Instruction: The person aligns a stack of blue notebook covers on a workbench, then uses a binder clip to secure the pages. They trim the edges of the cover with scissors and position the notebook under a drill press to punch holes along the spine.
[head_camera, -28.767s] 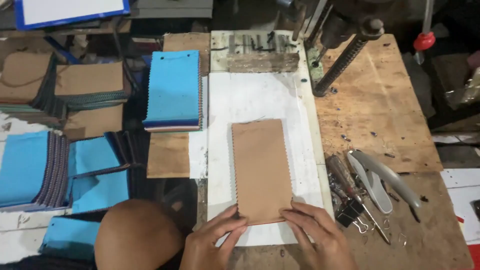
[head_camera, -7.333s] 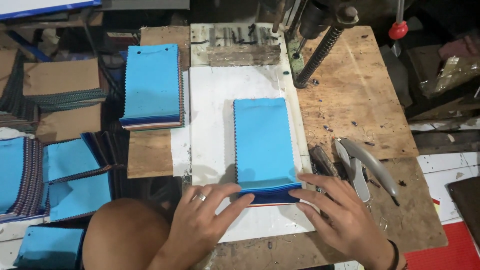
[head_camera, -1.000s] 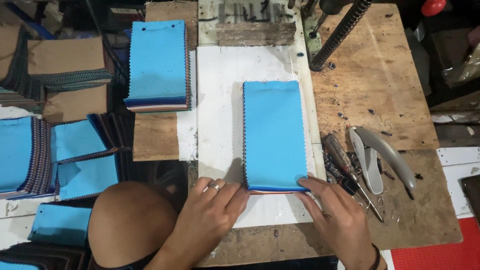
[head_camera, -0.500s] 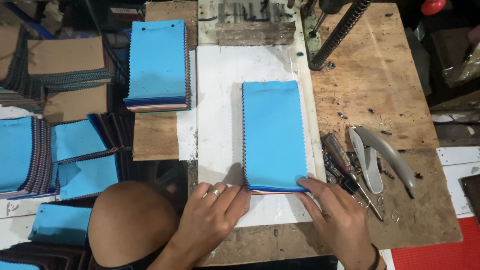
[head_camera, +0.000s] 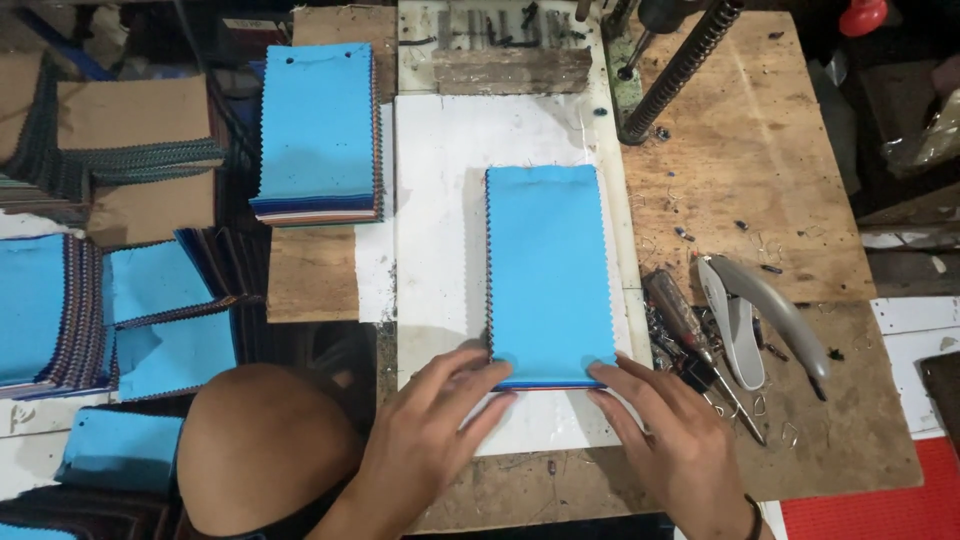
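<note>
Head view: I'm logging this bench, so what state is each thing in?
Swatch stack: flat on the white sheet, squared, blue on top.
Left hand: fingers on its near left corner.
Right hand: fingers on its near right corner.
Second stack: flat, untouched.
Stapler: lying open.

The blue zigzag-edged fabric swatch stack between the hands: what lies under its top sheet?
Under the blue fabric swatch stack's top sheet, only thin dark and reddish layer edges show at the near end. The left hand and right hand cover the corners; the lower sheets' faces are hidden.
</note>
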